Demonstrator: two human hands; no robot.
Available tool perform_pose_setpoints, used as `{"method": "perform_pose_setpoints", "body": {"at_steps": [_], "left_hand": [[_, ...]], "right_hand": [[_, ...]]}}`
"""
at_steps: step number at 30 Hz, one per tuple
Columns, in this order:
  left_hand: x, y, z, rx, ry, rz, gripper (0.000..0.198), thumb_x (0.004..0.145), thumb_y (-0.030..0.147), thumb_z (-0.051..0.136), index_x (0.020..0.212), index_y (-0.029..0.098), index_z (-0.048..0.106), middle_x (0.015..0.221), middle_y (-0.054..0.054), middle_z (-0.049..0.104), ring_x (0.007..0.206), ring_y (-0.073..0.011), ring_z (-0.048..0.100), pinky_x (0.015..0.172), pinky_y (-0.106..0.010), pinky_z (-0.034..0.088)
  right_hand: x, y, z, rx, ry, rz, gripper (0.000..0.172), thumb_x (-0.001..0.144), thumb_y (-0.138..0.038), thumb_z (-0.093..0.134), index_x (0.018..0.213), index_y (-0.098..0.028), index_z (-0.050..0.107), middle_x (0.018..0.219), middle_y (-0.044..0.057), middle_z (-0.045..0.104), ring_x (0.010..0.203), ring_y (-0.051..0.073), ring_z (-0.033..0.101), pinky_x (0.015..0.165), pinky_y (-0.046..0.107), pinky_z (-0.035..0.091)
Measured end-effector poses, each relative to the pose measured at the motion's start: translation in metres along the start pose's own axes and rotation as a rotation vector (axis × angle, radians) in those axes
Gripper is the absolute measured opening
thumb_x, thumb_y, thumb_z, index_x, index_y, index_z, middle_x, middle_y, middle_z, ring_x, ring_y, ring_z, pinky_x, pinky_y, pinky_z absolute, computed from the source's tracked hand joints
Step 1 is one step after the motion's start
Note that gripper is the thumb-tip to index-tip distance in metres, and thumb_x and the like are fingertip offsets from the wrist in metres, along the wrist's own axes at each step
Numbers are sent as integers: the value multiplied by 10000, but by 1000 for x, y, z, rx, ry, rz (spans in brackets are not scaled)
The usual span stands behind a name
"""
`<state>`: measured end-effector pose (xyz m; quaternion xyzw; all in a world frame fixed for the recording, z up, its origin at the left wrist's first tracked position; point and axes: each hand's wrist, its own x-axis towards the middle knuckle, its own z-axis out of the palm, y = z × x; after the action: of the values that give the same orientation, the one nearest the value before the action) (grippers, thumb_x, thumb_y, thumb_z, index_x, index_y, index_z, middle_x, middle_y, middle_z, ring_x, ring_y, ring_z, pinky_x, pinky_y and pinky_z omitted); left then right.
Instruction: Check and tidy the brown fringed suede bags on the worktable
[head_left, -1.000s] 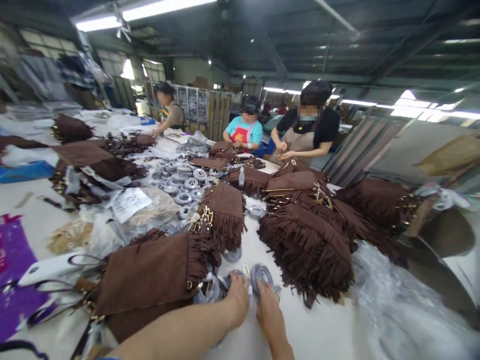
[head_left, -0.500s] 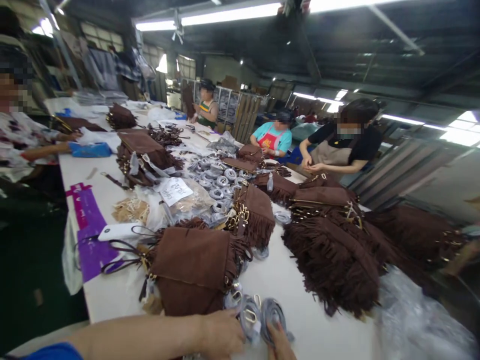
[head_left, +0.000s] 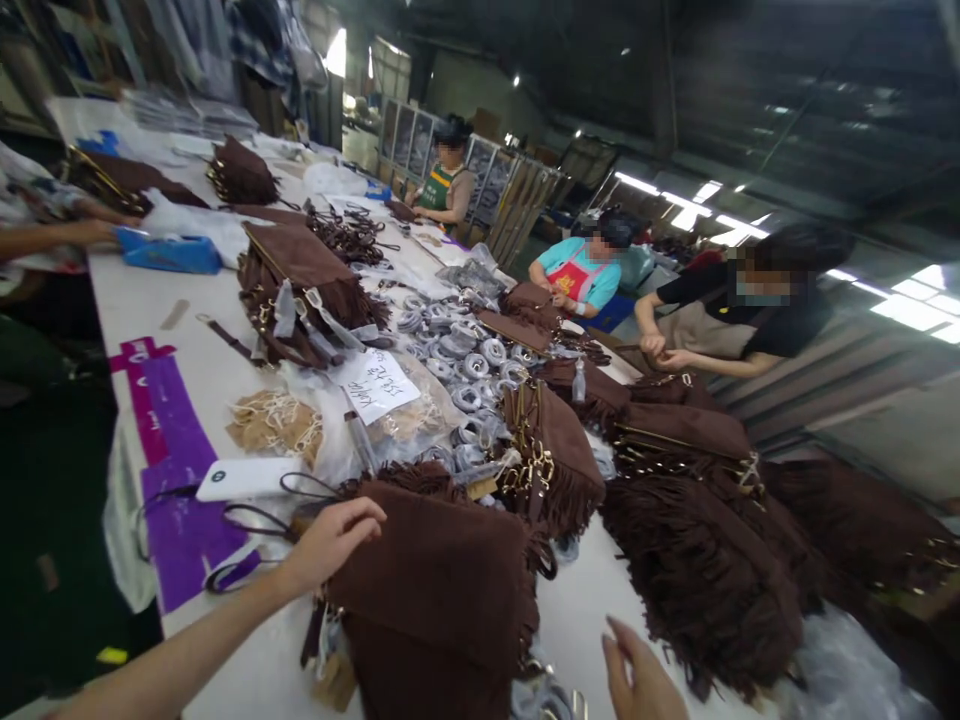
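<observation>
Single camera, head-worn. Faces forward and down across counter (head_left: 574, 600). Left hand (head_left: 336, 545) and right hand (head_left: 641, 675) close to lens, low in view; co-worker in red apron (head_left: 571, 283) farther off; roof (head_left: 675, 80) above. View tilted, sloping down rightward.

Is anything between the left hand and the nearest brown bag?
Nothing visible: the left hand is at the upper left corner of the nearest brown bag, fingertips over it; whether they touch is unclear.
</observation>
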<state>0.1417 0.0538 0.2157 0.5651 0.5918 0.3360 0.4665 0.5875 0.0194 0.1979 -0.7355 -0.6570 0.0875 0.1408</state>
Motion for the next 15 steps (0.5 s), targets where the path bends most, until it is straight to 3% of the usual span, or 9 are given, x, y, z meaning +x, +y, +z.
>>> {"method": "perform_pose_setpoints", "body": {"at_steps": [3,5,8,11,13,15], "left_hand": [[13,-18,-28,-12,51,-77,264,810,395,453,853,199,625,747,7,671,754,-181,627,717,-251,474],[29,-18,-36,-13,35,-78,270,818,397,445,857,202,628,760,5,679,772,-188,631,726,-256,479],[67,-3,-30,-27,-4,14,269,831,361,433,867,194,641,837,-11,699,837,-191,635,785,-263,479],[118,19,-6,-38,-15,128,240,819,288,444,866,183,655,909,-27,706,891,-185,631,839,-260,467],[155,30,17,-49,-25,165,234,802,239,458,888,179,667,931,-28,706,900,-176,629,836,-250,467],[192,38,42,-81,-32,167,255,800,208,462,934,167,675,941,-29,707,891,-168,630,825,-243,470]], "right_hand": [[79,-80,-13,-126,162,-38,469,891,-395,300,1160,-152,599,1222,156,616,1102,298,592,942,415,481],[133,-137,-15,-192,172,-66,434,907,-351,333,1182,-132,587,1284,150,574,1173,272,540,991,367,436],[204,-201,-7,-330,86,52,457,934,-412,405,1234,-95,543,1317,194,530,1241,281,481,1022,366,392],[252,-224,14,-367,24,189,650,897,-562,447,1233,-9,507,1215,283,557,1185,394,509,922,497,441],[271,-217,28,-361,-47,250,723,861,-586,488,1209,48,501,1137,324,585,1106,424,562,853,520,464],[283,-201,38,-349,-151,271,685,846,-554,513,1150,59,540,1065,321,624,1039,403,612,840,484,472]]}}
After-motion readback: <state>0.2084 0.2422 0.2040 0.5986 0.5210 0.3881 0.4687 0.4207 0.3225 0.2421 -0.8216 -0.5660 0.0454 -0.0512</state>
